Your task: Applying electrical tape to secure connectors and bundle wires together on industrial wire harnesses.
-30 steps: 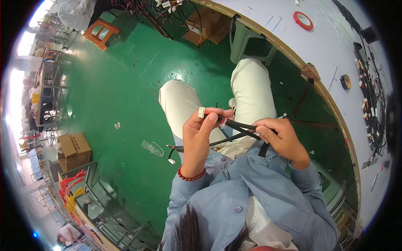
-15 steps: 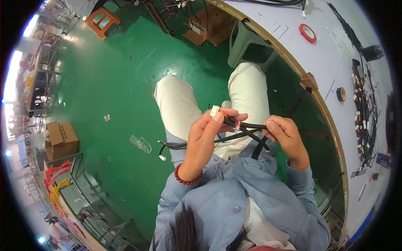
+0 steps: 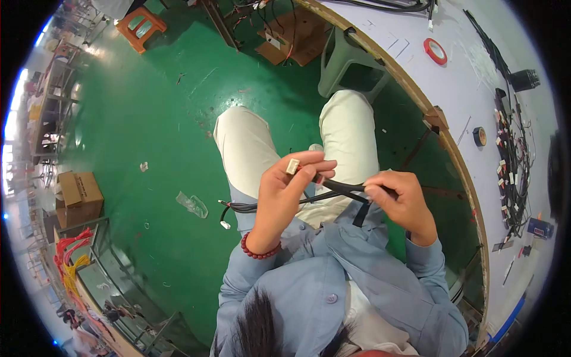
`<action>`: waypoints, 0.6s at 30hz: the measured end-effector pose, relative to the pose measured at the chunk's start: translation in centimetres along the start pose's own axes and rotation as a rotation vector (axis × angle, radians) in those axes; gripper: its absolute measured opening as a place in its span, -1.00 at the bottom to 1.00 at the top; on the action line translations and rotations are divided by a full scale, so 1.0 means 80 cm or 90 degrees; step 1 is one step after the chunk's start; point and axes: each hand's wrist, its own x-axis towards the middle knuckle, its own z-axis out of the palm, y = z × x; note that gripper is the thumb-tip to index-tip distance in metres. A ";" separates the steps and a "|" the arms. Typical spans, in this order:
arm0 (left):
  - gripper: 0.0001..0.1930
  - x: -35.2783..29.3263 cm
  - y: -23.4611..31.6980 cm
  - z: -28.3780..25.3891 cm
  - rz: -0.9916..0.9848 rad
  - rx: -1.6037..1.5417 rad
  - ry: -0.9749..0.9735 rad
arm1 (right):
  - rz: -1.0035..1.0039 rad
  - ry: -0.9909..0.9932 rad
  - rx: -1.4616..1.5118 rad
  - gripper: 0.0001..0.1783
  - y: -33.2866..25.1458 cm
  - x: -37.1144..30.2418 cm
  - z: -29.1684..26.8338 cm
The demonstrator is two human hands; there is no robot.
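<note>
Cable [image 3: 333, 191] runs crosswise above the lap, its white connector [image 3: 292, 166] pinched in the closed left hand [image 3: 285, 190], its black sheath gripped by the closed right hand [image 3: 401, 199], both equally near.

cable bundle [image 3: 333, 189] partly hidden by hands
</note>
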 end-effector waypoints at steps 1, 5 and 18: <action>-0.72 -0.002 0.000 -0.004 0.010 -0.007 0.014 | 0.003 0.004 0.000 -0.81 -0.001 0.000 0.000; -0.58 0.000 0.010 -0.042 0.138 0.043 0.168 | -0.021 -0.003 -0.044 -0.85 0.023 0.001 -0.031; -0.51 -0.078 -0.011 -0.275 0.093 0.145 0.517 | 0.103 0.042 -0.032 -0.80 0.091 -0.015 -0.063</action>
